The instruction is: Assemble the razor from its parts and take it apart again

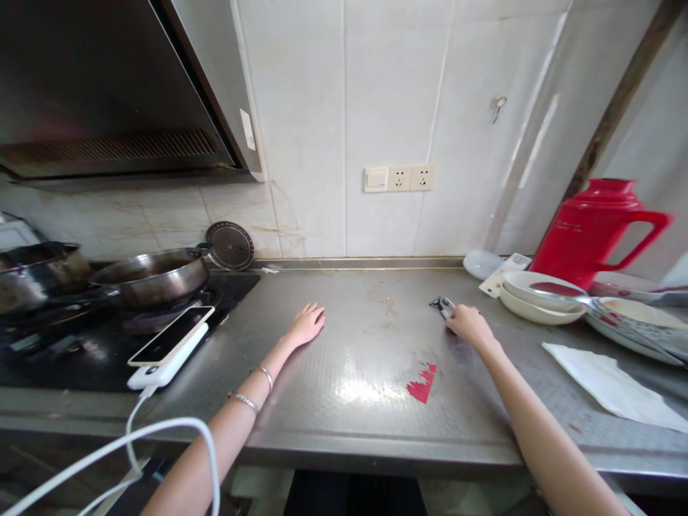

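Observation:
My left hand (306, 324) lies flat on the steel counter (370, 373), fingers stretched out, holding nothing. Two bracelets circle that wrist. My right hand (469, 322) rests further right on the counter, its fingers curled round a small dark and silver object (441, 306) that sticks out toward the wall; I cannot make out what it is. A torn red scrap (423, 383) lies on the counter between my arms.
A phone (170, 335) on a white power bank with a white cable sits at the stove's edge. A pan (153, 276) and a pot (37, 272) stand on the stove. At the right are stacked plates (537, 295), a red thermos jug (594, 229) and a white paper (613, 387).

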Demonstrator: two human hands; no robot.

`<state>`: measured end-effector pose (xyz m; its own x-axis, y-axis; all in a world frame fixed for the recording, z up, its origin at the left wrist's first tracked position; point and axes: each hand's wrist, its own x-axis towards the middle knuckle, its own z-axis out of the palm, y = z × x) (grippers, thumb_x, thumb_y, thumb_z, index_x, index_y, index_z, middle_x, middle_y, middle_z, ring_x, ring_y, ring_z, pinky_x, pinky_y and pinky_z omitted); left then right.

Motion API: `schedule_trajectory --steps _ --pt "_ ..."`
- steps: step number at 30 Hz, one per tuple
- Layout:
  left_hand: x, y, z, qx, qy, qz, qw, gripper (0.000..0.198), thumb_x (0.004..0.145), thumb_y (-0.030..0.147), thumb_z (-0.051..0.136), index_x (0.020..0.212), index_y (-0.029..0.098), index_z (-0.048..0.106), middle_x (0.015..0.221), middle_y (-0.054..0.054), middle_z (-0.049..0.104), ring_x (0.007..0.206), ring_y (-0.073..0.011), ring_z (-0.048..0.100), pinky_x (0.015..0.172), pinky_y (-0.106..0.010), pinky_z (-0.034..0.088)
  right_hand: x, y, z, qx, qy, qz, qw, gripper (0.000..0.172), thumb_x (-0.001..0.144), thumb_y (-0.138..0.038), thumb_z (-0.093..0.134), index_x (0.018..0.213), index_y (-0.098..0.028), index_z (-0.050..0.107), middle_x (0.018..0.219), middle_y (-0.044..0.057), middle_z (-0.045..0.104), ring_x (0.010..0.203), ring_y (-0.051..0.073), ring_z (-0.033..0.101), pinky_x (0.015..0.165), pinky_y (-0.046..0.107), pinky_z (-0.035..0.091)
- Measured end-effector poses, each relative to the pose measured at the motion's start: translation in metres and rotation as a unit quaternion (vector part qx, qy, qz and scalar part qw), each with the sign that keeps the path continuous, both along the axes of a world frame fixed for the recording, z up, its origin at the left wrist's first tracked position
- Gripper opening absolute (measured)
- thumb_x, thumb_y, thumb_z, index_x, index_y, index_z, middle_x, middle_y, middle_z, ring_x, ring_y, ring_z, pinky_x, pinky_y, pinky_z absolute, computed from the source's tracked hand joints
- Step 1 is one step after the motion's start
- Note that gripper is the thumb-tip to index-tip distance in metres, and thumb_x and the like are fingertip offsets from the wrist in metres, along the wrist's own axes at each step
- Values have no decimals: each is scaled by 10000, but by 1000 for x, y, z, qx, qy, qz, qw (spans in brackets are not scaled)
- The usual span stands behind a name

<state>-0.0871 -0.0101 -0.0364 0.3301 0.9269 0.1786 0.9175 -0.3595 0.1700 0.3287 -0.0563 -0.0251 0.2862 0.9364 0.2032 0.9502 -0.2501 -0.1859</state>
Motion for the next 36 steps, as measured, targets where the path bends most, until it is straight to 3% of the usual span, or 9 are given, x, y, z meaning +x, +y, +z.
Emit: schedule_trajectory --steps 6,9,12,16,20,24,28,32,36 --pt "6 2 5 28 -58 3 998 408 879 326 363 1209 164 539 1332 -103 474 1277 -239 359 1062 -382 259 3 -1 1 -7 1 5 1000 180 656 -166 517 686 -147 693 715 172 682 710 263 656 565 272 430" --pt "19 2 16 90 -136 -25 986 301 844 243 425 1035 149 639 1189 -107 589 1174 -211 471 1026 -347 314 0 0 8 1 10 3 1000 224 689 -189 498 749 -128 705 760 169 690 756 262 654 557 253 396" --pt "41 -2 32 92 -213 -63 971 232 816 216 456 853 159 679 962 -75 679 967 -188 581 903 -319 412 -15 -2 21 32 29 15 999 269 716 -207 486 833 -123 713 812 158 699 810 250 645 583 241 379" --pt "83 -11 49 4 -331 -71 941 242 792 276 492 723 131 674 745 -56 689 725 -156 618 696 -258 459 -58 -11 44 85 47 68 993 269 740 -225 481 851 -153 715 820 116 704 803 217 633 599 223 361" --pt "121 -23 53 -140 -430 -61 890 301 800 349 496 699 106 642 599 -38 640 500 -92 553 466 -185 407 -111 -30 59 121 33 134 983 264 785 -228 456 869 -169 699 815 95 677 772 184 612 621 219 349" --pt "139 -33 52 -143 -491 -38 859 376 783 443 509 671 101 617 544 -19 583 403 -58 469 363 -154 338 -148 -50 63 132 6 166 977 260 843 -220 420 915 -167 663 843 87 627 766 159 586 657 218 352" --pt "140 -34 49 -105 -473 -21 875 398 769 462 507 596 111 585 504 0 537 359 -48 419 332 -157 305 -168 -61 62 118 -32 181 976 259 873 -195 388 924 -147 638 877 101 605 802 163 575 674 225 357" --pt "132 -24 47 -125 -332 4 935 355 800 367 437 614 112 600 484 9 516 364 -53 425 359 -159 324 -177 -64 62 82 -35 195 977 297 896 -262 375 867 -143 646 866 115 628 792 176 598 654 230 363" --pt "115 -2 48 -166 -245 9 955 291 752 288 463 565 110 596 422 15 481 344 -67 419 372 -178 343 -162 -61 63 66 8 202 977 398 893 -415 362 835 -170 670 804 109 673 778 196 630 635 231 373"
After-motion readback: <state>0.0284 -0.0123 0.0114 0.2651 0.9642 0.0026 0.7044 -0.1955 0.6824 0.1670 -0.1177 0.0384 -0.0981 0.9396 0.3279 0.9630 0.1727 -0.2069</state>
